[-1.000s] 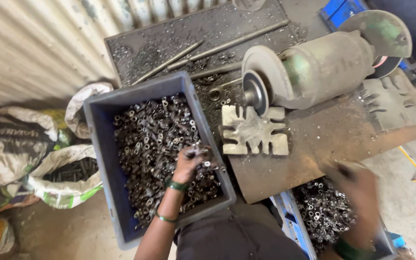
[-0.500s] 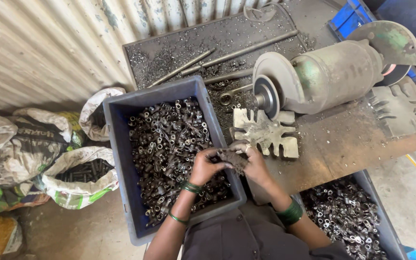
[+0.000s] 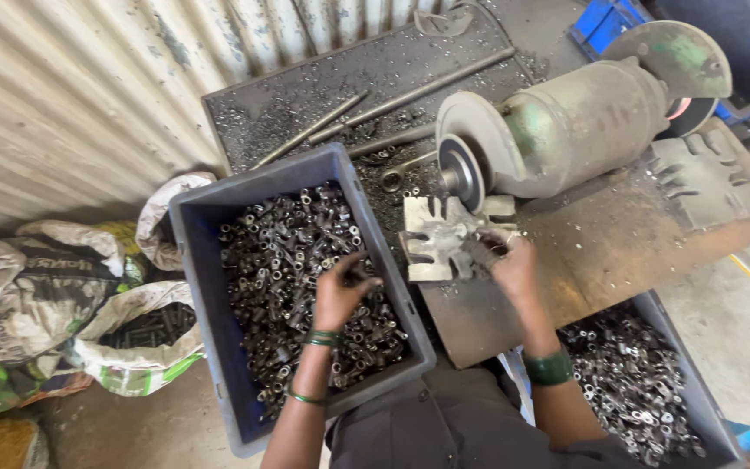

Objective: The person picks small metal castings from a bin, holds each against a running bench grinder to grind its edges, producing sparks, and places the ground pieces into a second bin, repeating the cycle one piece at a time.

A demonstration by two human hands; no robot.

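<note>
Grey-blue plastic crate (image 3: 197, 260) sits at the left, full of small dark metal parts (image 3: 292, 260), short tube-like pieces, heaped all through it. I see the left hand (image 3: 340, 291) down in that heap near the crate's right wall, fingers curled into the parts. Looks like it's pinching at one or more of them, but I can't tell if anything is actually gripped. Green bangles on that wrist.

Right hand (image 3: 505, 260) is on the rusty steel bench (image 3: 618, 252), at the slotted metal rest plate (image 3: 431, 239) right in front of the grinding wheel (image 3: 460, 169). Fingertips are bunched together on something small and dark at the plate's right edge. I read it as clamped on one of the metal parts, though the piece itself is mostly hidden by the fingers. Green band on that wrist too.

The wheel belongs to a worn green-grey bench grinder (image 3: 583, 122) lying across the bench. Behind it a dark tray (image 3: 323, 87) littered with filings carries a few long steel rods (image 3: 418, 91). A second crate (image 3: 644, 391) of similar parts sits low at the right, under the bench edge. White woven sacks (image 3: 71, 304) lie on the floor at the left, against a corrugated sheet wall (image 3: 88, 78). One sack is open and shows more dark parts
</note>
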